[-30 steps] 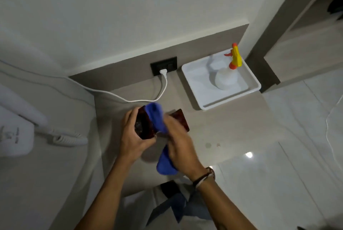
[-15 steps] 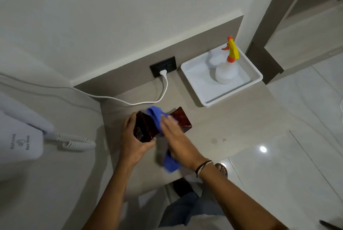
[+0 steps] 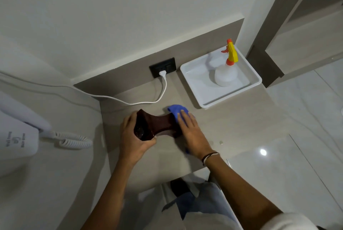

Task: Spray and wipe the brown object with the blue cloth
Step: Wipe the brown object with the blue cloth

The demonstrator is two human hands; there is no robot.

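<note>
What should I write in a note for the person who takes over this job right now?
Left hand: grips one end of the brown object, steadying it on the counter.
Right hand: presses the blue cloth on the object's other end.
Spray bottle: stands upright in the white tray.
Done: wiping is under way; whether it was sprayed cannot be told.
Left: finish wiping all sides.

In the middle of the frame the two hands and the brown object (image 3: pixel 157 125) take up the counter (image 3: pixel 232 124). To the upper right stands the white tray (image 3: pixel 204 98) with the spray bottle (image 3: pixel 225 73). The white cable (image 3: pixel 130 102) lies across the counter above the object. Right of the hands, below the tray, the counter is bare.
</note>
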